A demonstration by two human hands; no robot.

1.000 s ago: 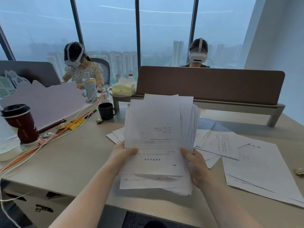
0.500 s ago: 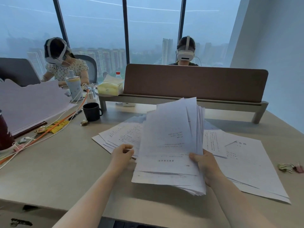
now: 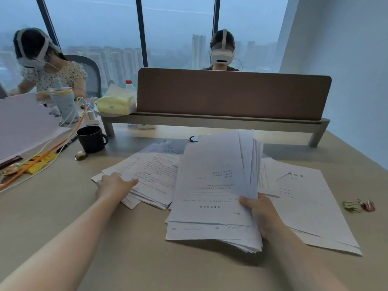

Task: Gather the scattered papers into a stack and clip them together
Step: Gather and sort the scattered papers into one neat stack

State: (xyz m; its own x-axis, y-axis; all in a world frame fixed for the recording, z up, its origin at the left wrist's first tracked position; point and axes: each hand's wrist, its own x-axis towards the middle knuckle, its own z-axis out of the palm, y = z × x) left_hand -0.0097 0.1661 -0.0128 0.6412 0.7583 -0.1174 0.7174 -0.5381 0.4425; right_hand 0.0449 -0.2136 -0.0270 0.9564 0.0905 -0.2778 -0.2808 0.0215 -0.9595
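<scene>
Leftward now, left hand (image 3: 114, 184) presses loose sheets (image 3: 151, 175); right hand (image 3: 259, 208) grips stack (image 3: 212, 185) tilted lengthwise away.

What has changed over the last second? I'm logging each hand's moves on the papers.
The left hand let go of the held stack and reached out left onto the loose sheets on the desk. The right hand alone now grips the stack. The sheets at right and the binder clips lie untouched.

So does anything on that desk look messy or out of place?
Yes. The bundle of papers in the right hand is fanned and uneven, and loose sheets under the left hand lie askew.
</scene>
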